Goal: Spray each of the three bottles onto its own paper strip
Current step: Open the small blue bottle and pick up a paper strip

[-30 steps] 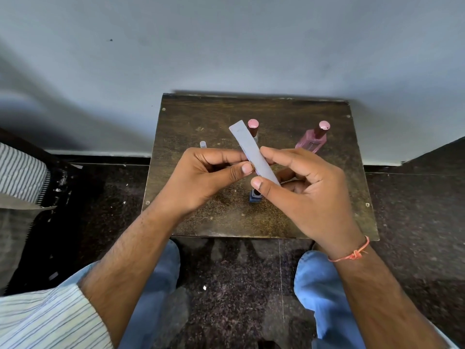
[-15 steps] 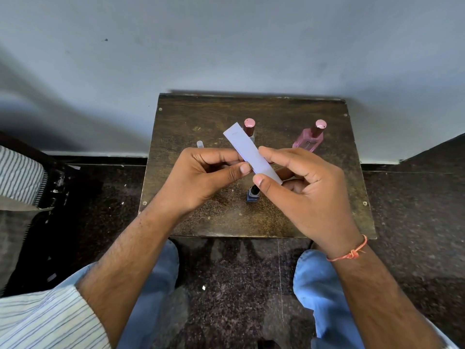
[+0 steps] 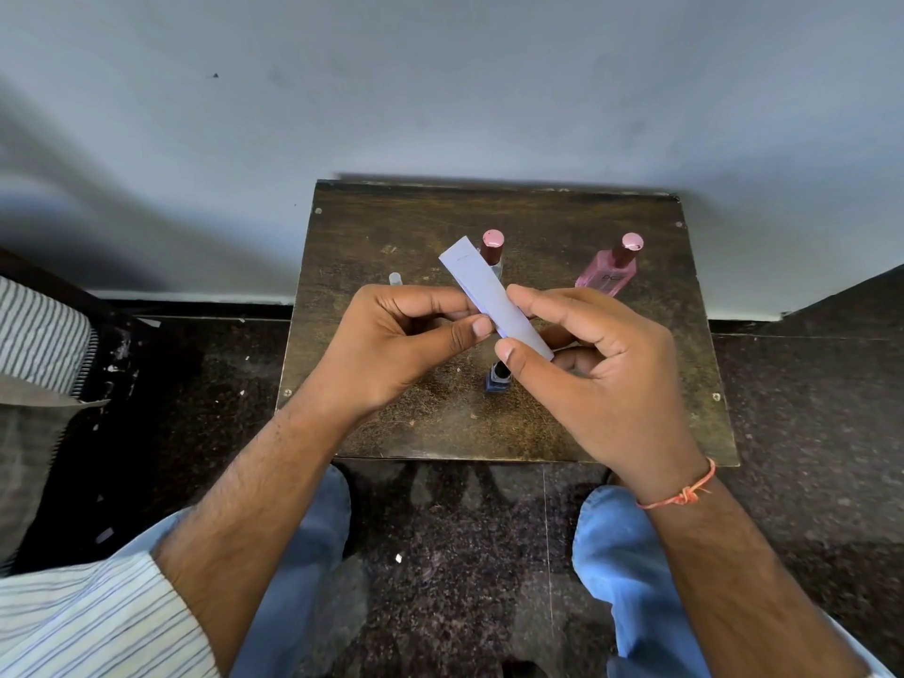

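Both hands hold white paper strips (image 3: 489, 296) above a small brown wooden table (image 3: 372, 237). My left hand (image 3: 391, 349) pinches the strips' left edge with thumb and fingers; my right hand (image 3: 587, 364) pinches the lower end. The strips point up and left. A pink square bottle (image 3: 609, 271) with a rose cap stands at the back right. A clear bottle with a rose cap (image 3: 491, 247) stands behind the strips, mostly hidden. A small dark blue bottle (image 3: 498, 376) stands under my hands.
A small clear cap (image 3: 395, 278) sits on the table behind my left hand. A grey wall rises right behind the table. The floor is dark speckled stone. My knees in blue jeans (image 3: 616, 555) are at the table's near edge. Striped cloth (image 3: 39, 335) lies at the left.
The strips have tilted a little more to the left, and both hands have shifted slightly. The bottles have stayed where they were.
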